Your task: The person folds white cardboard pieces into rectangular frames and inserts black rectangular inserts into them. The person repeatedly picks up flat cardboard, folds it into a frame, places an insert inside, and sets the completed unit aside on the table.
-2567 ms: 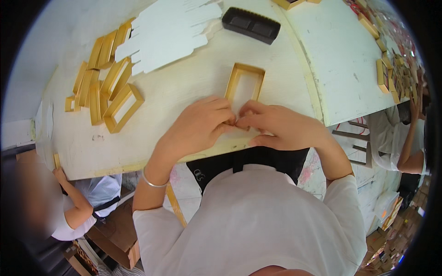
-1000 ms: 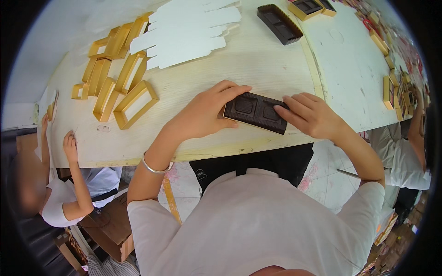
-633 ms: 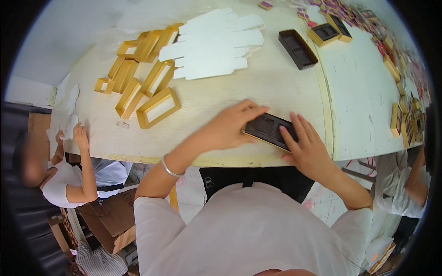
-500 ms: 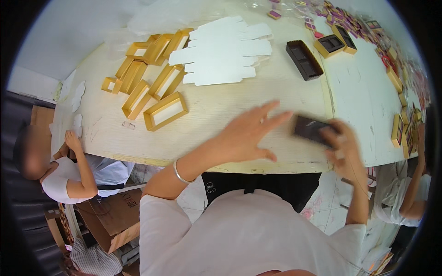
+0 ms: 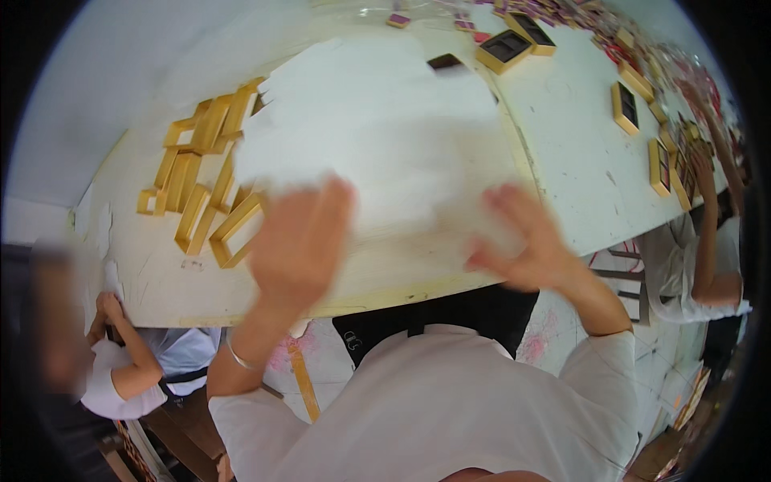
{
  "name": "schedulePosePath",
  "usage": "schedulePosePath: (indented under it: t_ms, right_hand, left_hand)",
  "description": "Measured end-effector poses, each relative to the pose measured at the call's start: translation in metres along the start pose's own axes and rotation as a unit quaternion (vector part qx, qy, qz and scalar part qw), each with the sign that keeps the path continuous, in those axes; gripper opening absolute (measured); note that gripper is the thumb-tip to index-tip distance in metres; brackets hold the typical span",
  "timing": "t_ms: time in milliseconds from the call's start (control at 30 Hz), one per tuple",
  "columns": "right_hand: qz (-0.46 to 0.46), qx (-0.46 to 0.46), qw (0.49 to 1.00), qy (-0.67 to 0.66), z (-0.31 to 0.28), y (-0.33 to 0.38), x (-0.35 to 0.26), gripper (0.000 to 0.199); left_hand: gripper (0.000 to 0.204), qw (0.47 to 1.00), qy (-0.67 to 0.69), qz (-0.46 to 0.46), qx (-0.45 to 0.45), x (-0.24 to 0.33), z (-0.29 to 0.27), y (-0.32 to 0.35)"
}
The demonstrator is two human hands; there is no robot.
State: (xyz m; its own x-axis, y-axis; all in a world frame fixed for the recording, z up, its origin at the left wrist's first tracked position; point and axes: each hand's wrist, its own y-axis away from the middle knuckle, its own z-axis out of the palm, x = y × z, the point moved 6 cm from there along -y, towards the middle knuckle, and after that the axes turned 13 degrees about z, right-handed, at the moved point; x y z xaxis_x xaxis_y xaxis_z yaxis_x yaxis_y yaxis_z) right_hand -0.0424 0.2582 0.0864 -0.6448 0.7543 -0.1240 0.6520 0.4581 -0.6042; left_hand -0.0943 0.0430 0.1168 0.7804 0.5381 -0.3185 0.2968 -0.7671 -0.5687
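At the near edge of the worktop point(image 5: 161, 281), the left hand point(image 5: 301, 241) and right hand point(image 5: 526, 245) — fingers spread, blurred — are lifting a white card sheet point(image 5: 377, 136), likely needing folding next.

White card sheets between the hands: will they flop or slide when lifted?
The white card sheets look thin and flat, so probably light and bendy. They seem loosely stacked, so they may slide apart. The left hand and right hand are blurred; grip unclear.

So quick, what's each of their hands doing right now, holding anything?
Left hand: open, fingers spread, at the white card sheets; blurred, grip cannot be told.
Right hand: open, fingers spread, at the same sheets; blurred too.
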Motion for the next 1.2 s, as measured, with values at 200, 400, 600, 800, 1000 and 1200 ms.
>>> schedulePosePath:
  t_ms: [200,400,600,800,1000,1200]
  right_hand:
    - [0.065,-0.083,0.976,-0.188,0.038,0.041,-0.041,0.013]
    - [0.221,-0.186,0.930,-0.227,0.045,0.015,-0.012,0.011]
    - [0.165,-0.099,0.968,-0.160,0.033,0.014,-0.016,0.009]
    - [0.171,-0.116,0.963,-0.173,0.044,0.023,-0.010,0.022]
    - [0.242,-0.051,0.953,-0.177,0.037,0.012,0.026,0.024]
    - [0.404,0.247,0.792,-0.385,-0.064,0.041,0.086,0.013]
  left_hand:
    - [0.013,0.961,0.265,-0.009,-0.083,0.098,0.022,0.025]
    - [0.012,0.854,0.461,-0.192,-0.147,0.071,0.054,0.020]
    - [0.017,0.928,0.356,-0.102,-0.045,0.077,0.038,0.013]
    - [0.041,0.965,0.252,-0.054,-0.045,0.072,0.043,0.036]
    - [0.083,0.982,0.177,-0.046,0.048,0.058,0.046,0.040]
    - [0.045,0.969,0.232,0.001,-0.089,0.070,0.067,0.025]
